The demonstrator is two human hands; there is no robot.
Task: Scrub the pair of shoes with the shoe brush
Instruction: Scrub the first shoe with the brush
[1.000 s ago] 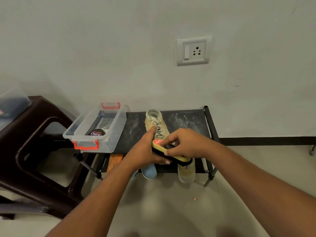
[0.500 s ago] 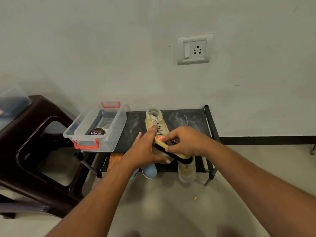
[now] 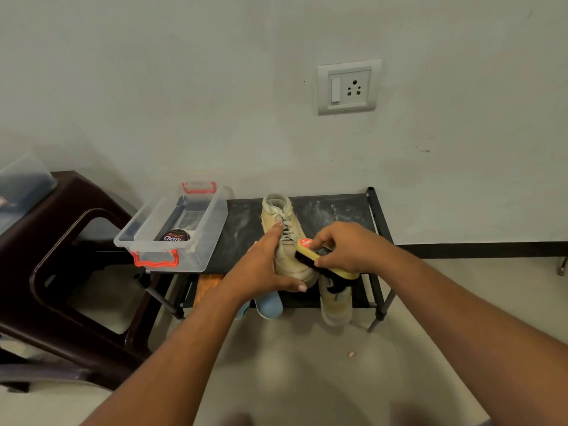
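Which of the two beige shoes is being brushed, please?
The laced shoe atop the rack: the left hand steadies it, the brush in the right hand rests on it. The other shoe pokes from the lower shelf.

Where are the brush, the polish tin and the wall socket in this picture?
brush (image 3: 308,251): head view, yellow back near its red label.
polish tin (image 3: 175,236): head view, middle of its dark lid.
socket (image 3: 349,86): head view, middle of its white plate.
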